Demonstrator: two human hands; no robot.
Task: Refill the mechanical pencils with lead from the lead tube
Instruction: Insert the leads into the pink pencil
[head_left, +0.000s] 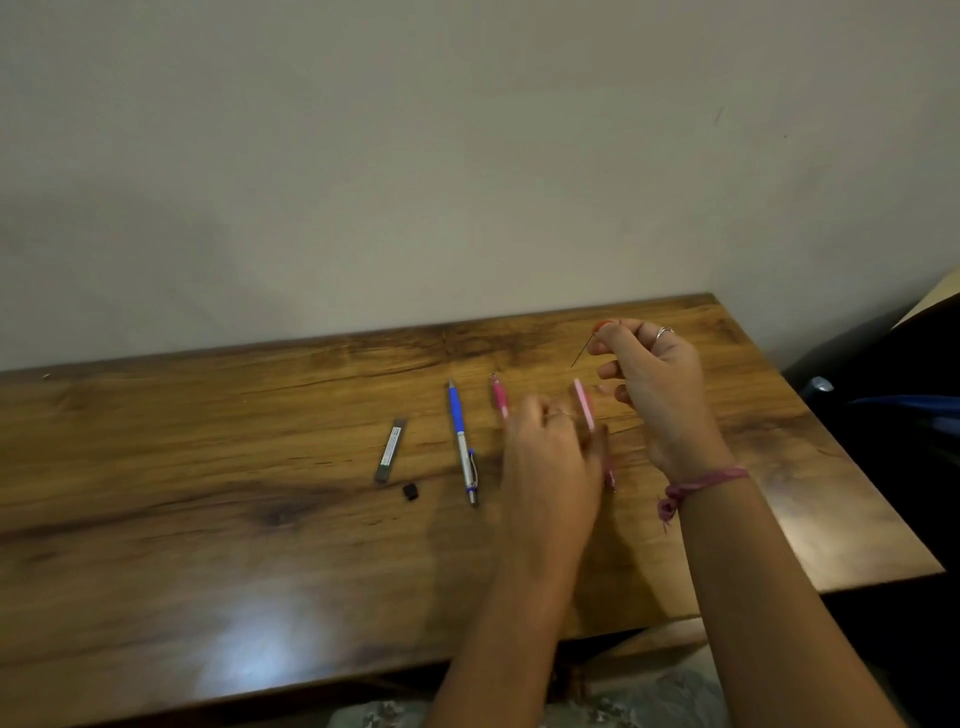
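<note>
Wooden table (208, 519) against plain grey wall (363, 156), lamplight glare

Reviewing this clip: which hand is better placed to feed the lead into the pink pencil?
Right. The right hand pinches the thin lead just above the raised end of the pink pencil, which the left hand grips.

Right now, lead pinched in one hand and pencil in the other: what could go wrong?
1. The thin lead sticks out unsupported from the right hand; it may snap if it meets the pink pencil off-axis.
2. The left hand is blurred and the pencil tilted, so the lead could miss the opening.
3. The lead tube lies open, its black cap apart; a bump could spill leads.
</note>
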